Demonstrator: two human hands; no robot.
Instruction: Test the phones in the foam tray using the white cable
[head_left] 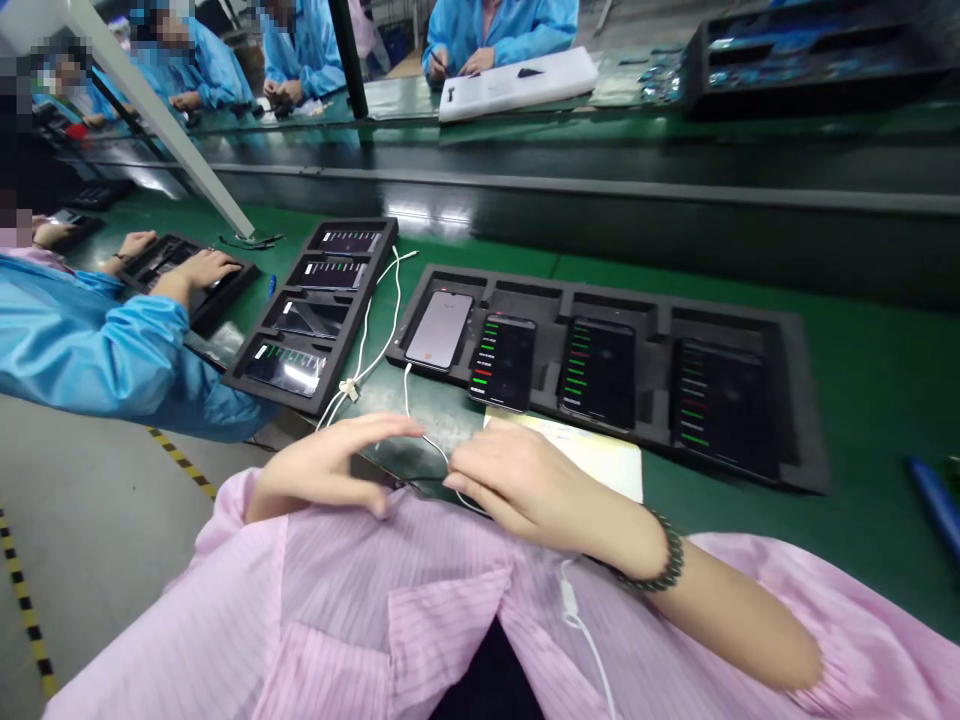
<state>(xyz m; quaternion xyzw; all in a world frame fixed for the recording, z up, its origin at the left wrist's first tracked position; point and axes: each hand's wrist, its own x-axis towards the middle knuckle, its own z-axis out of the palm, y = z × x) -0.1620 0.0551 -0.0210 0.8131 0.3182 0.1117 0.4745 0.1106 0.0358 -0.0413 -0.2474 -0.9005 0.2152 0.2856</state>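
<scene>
Cable before tray, seemingly open bench right

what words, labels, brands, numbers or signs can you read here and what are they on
None readable.
Light-screen phone: faint marks, too small.
Three dark-screen phones: green, white and red lines, too small and blurred.
Left tray: tiny rows of marks on some phone screens, too small.
Pale sheet: any print is too faint.
Striped floor tape: no wording visible.

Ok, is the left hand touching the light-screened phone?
Apart. The head view shows bare green bench between the left hand's fingertips and the light-screened phone.
</scene>
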